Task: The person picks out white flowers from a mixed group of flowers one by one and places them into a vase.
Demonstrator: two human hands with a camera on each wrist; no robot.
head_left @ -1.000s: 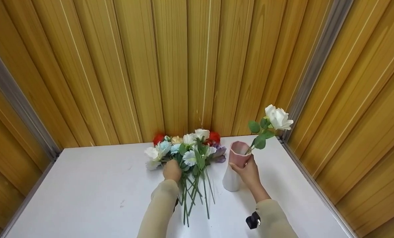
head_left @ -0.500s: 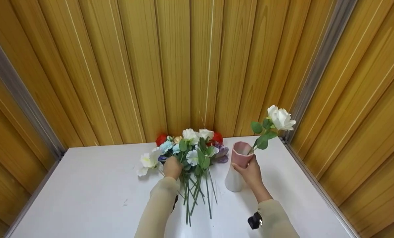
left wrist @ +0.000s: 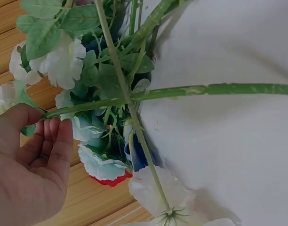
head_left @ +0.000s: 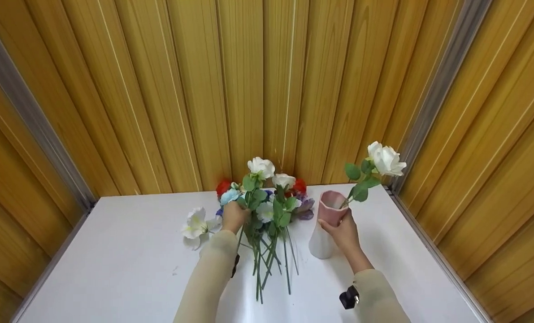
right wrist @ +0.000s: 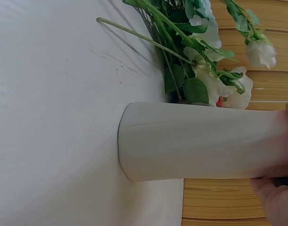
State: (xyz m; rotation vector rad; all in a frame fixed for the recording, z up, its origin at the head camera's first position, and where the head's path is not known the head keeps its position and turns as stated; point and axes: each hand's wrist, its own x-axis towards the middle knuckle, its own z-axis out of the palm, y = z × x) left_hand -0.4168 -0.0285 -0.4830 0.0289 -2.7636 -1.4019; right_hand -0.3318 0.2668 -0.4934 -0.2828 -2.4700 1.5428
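My left hand (head_left: 235, 216) pinches the green stem (left wrist: 172, 92) of a white rose (head_left: 261, 167), whose bloom stands above the other flowers. Beneath and beside it lies a pile of artificial flowers, among them a light blue bloom (head_left: 229, 196), a purple one (head_left: 305, 209) and several red, white and dark blue ones. My right hand (head_left: 345, 231) grips the upper part of a vase (head_left: 321, 246), pink at the top and white below. The vase stands upright, its base on the table. Another white rose (head_left: 387, 159) leans out of its mouth to the right.
A white flower with broad petals (head_left: 196, 224) lies left of the pile, and its pale stem (left wrist: 116, 61) crosses the held one in the left wrist view. Bare stems (head_left: 288, 264) point toward the table's front. Wood-patterned walls (head_left: 240, 89) close off the white table (head_left: 128, 251).
My left hand has drawn a white rose up out of the pile. The broad-petalled white flower has slid left, apart from the others. My right hand keeps its grip on the vase.
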